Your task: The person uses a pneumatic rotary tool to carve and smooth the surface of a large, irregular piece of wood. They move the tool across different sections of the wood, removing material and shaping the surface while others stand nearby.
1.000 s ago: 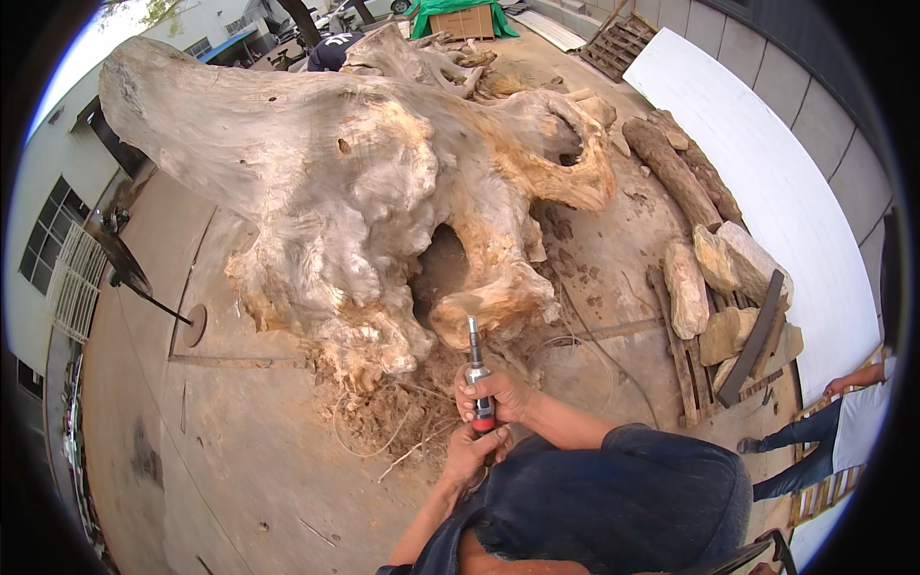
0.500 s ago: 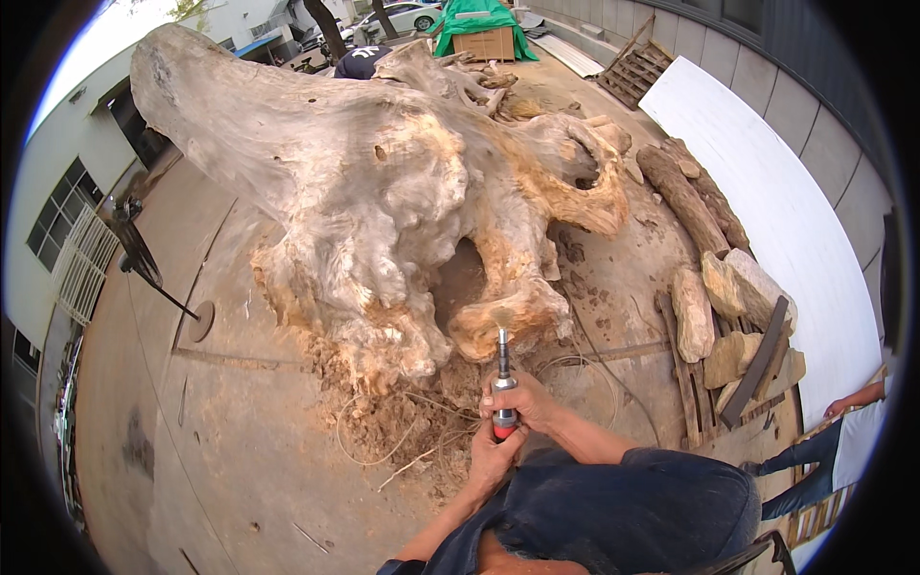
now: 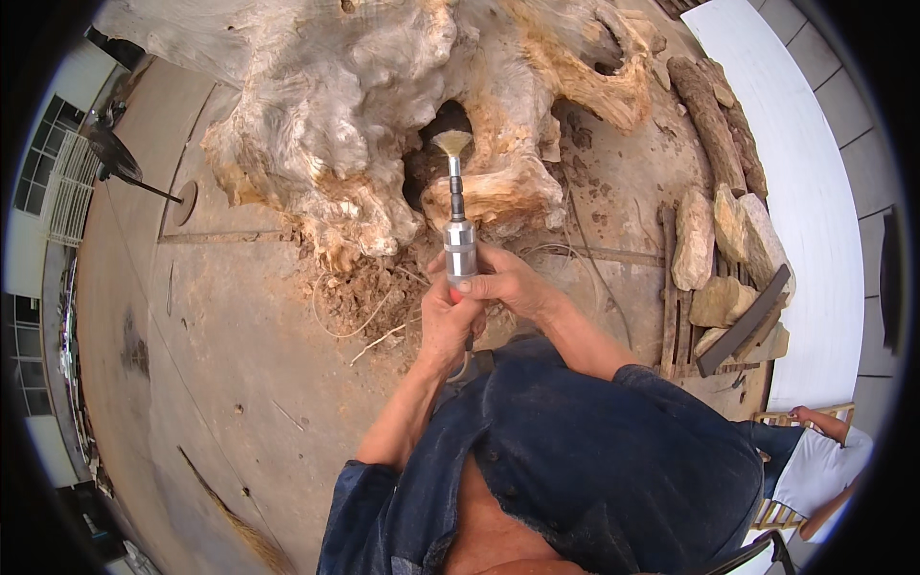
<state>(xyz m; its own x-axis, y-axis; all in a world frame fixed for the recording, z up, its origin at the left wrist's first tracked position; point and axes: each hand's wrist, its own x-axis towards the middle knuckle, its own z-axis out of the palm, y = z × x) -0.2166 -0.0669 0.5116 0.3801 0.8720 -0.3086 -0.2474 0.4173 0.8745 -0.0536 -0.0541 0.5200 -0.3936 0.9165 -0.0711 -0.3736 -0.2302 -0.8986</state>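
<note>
Metal rotary tool (image 3: pixel 459 244), silver body, slim shaft, fan-shaped brush tip (image 3: pixel 450 143) at the dark hollow (image 3: pixel 431 168) in the big pale tree stump (image 3: pixel 364 105). Right hand (image 3: pixel 503 285) wraps closed around the tool's body; left hand (image 3: pixel 448 326) grips closed just below, touching it. Sawdust and loose roots (image 3: pixel 364 292) lie on the concrete floor (image 3: pixel 192 364). Stacked stones and logs (image 3: pixel 719 240) sit well right.

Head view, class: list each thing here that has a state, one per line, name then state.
Left hand: gripping the tool's lower body.
Right hand: wrapped around the tool.
Brush tool: held upright, bristles at the hollow's mouth.
Tree stump: lying on the ground, bark stripped.
Wood debris: loose, heaped at the base.
</note>
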